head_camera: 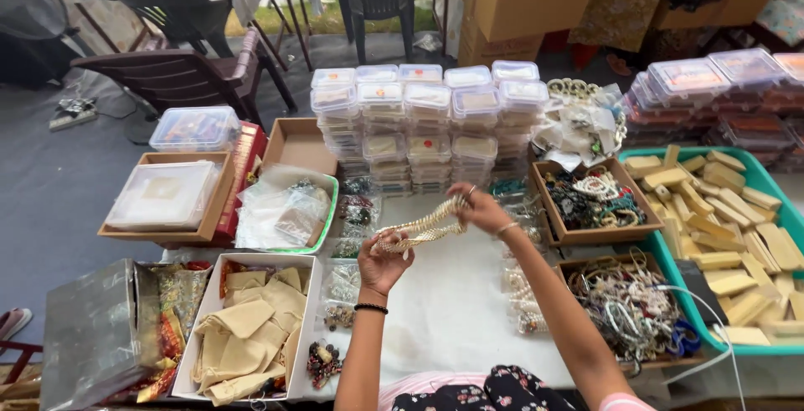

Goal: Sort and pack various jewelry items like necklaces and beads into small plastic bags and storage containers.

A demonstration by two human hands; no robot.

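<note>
We are holding a gold necklace [423, 227] stretched between our two hands above the white cloth [452, 310] in the middle of the table. Our left hand [383, 264] is sitting lower and nearer to us, palm up, with its fingers curling closed around the necklace's near end. Our right hand [479, 208] is reaching farther out and higher, its fingertips pinching the far end tight.

The necklace's long axis is running on a slant, from lower left at the left hand up to upper right at the right hand, sagging only a little between them. So each end is already lying inside a grip, and neither hand is having to reach for it; the left one is the closer to our body.

Beyond the right hand, stacks of clear lidded boxes [427, 122] are standing. A brown tray of beads [595, 202] is lying just right of it, and a white box of tan pouches [251, 327] is lying well to the left hand's left.
</note>
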